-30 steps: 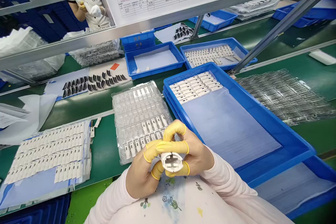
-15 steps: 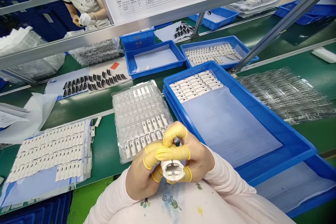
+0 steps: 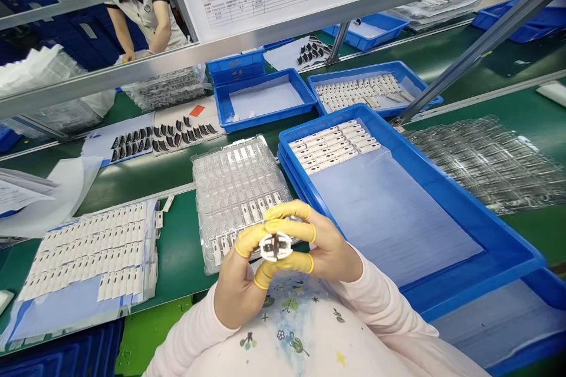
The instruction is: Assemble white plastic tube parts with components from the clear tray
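Note:
A small white plastic part (image 3: 275, 246) is pinched between both hands, end-on to me, close to my chest. My left hand (image 3: 239, 283) grips it from the left with yellow finger cots on thumb and fingers. My right hand (image 3: 318, 247) closes over it from the right, its cotted fingers curled on top. Just beyond the hands lies a clear blister tray (image 3: 239, 188) with white parts in its near rows. To the right stands a big blue tray (image 3: 442, 188) with a few rows of white parts (image 3: 333, 145) at its far end.
White parts lie in rows on a sheet (image 3: 88, 259) at the left. Black parts (image 3: 163, 132) sit on paper behind, with more blue trays (image 3: 260, 100) and stacked clear trays (image 3: 486, 159) on the right. A metal rail (image 3: 132, 70) with a paper sheet crosses above. Other people work across the green belt.
Both hands lifted the white part a little up and away from my chest and turned it slightly. A person across the belt lowered their hands.

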### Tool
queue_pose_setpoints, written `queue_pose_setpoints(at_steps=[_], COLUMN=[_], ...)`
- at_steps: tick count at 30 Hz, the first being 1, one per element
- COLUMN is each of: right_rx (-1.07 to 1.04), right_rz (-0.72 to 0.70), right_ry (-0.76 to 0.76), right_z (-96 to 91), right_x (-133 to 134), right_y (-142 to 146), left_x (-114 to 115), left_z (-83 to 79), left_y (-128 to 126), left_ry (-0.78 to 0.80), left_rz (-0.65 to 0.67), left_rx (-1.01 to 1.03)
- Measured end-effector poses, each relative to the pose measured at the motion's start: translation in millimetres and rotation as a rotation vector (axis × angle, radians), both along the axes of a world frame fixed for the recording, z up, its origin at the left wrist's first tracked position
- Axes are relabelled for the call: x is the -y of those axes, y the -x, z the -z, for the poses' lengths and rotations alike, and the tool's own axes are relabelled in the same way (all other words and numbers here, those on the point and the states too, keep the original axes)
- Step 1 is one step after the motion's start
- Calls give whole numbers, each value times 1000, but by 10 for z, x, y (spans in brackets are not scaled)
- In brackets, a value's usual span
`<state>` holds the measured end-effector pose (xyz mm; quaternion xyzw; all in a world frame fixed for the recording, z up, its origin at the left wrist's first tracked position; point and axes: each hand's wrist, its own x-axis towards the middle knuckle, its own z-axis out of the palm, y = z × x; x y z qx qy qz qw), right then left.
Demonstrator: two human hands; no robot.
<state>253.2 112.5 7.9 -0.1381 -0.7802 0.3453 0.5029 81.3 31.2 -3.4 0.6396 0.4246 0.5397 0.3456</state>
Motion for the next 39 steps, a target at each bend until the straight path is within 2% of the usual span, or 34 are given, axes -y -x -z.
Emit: queue_pose_setpoints(at_steps=[4, 7, 12, 15, 18, 22, 33, 39], right_rx=[-75, -128, -263, -288, -283, -308, -316, -333], right_rz=[164, 199, 53, -15, -34, -48, -19, -35], right_ry=[74, 318, 882, 1048, 1110, 1156, 1210, 1238], right_z=[17, 8, -11, -12, 1, 49, 97, 103], right_x=[18, 49, 90, 100, 102, 95, 60, 66], right_y=[12, 26, 63, 98, 123, 128, 149, 147], left_x=[-10, -43, -119, -148, -160, -173, -177, -164], left_z=[-2, -58, -144, -146, -135, -146, -115, -145], left_y=[-44, -31, 15, 22, 19, 2, 7, 3], left_ry=[160, 281, 571, 765, 861, 871, 886, 827], left_rz=[-69, -62, 76, 168, 204, 229, 193, 163], left_rx=[152, 323, 653, 780, 874, 932, 897, 862])
